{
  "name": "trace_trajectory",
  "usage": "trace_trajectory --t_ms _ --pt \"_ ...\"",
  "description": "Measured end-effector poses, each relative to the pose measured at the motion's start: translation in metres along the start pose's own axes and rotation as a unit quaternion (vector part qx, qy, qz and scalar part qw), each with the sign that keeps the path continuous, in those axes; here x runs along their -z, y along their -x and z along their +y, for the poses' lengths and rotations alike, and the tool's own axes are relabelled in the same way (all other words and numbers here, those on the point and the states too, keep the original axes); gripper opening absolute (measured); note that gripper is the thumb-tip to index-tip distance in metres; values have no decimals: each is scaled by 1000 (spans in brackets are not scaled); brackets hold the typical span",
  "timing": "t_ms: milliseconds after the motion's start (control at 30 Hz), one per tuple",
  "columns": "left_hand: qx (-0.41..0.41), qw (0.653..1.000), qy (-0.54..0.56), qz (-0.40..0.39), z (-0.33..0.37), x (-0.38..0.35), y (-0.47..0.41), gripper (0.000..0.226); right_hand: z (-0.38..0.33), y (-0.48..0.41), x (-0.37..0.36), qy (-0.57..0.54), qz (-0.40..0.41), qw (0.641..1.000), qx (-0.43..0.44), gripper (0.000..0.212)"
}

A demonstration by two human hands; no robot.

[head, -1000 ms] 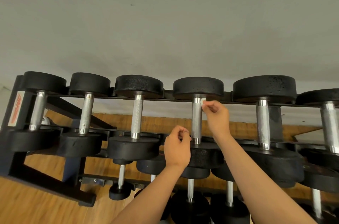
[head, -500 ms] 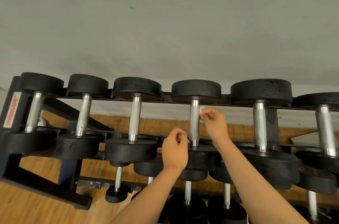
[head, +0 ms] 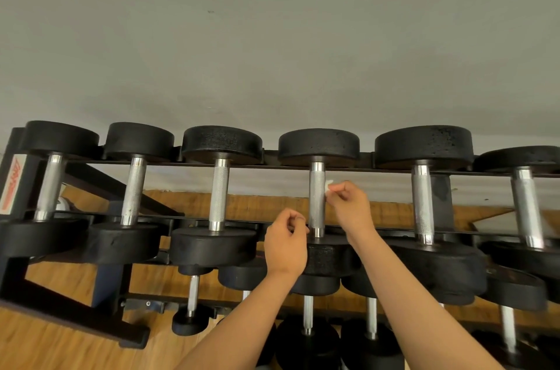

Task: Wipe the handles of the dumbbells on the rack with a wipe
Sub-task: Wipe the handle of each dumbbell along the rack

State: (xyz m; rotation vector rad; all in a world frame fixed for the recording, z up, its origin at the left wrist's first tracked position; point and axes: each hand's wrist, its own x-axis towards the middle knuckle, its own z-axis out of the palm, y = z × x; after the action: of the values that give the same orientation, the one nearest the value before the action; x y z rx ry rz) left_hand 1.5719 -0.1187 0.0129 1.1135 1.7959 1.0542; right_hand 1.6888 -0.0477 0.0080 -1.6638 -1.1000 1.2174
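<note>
Against a grey wall, a black rack holds rows of dumbbells, six along the top. The fourth dumbbell from the left is being cleaned. The left hand hangs curled beside the foot of its handle, with nothing visible in it; contact with the metal is unclear. The right hand pinches a small white wipe against the handle's right side. In the last second the wipe has slid down from the handle's top end to its upper part, so this handle looks partly wiped, with its lower length likely left.
</note>
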Motion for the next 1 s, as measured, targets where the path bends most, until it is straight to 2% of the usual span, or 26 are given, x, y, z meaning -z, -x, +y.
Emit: trace_trajectory --t_ms 167,367,567,767,1000 --pt "5 1000 4 -2 0 0 0 20 -4 -7 -2 -1 2 1000 -13 8" --pt "11 1000 1 0 -1 0 0 19 -17 -21 -9 3 33 999 29 22" --pt "9 1000 4 -1 -3 -1 -1 19 3 -2 0 8 -5 1000 13 5" --pt "7 1000 0 -2 -3 -1 -1 19 -18 -20 -3 -22 14 999 39 5" --pt "10 1000 2 -2 -4 -1 -1 19 0 -14 0 -18 -49 998 -29 6"
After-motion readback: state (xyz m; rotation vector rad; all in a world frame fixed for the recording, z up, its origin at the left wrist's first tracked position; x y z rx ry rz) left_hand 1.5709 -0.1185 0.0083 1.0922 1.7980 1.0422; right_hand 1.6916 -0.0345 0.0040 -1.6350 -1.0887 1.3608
